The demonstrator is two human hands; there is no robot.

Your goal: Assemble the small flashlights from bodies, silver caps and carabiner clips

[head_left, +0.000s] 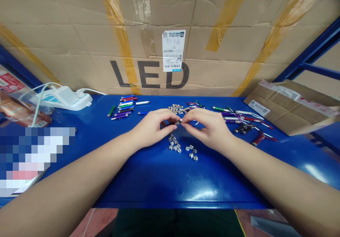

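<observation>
In front of the cardboard box (198, 46) marked LED, the left hand (155, 126) pinches a small metallic piece (178, 122) between thumb and forefinger, and the right hand (209, 125) pinches its other end.

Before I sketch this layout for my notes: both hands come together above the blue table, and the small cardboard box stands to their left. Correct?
No: in the head view, the small cardboard box stands to their right. The left hand and right hand do come together above the blue table.
</observation>
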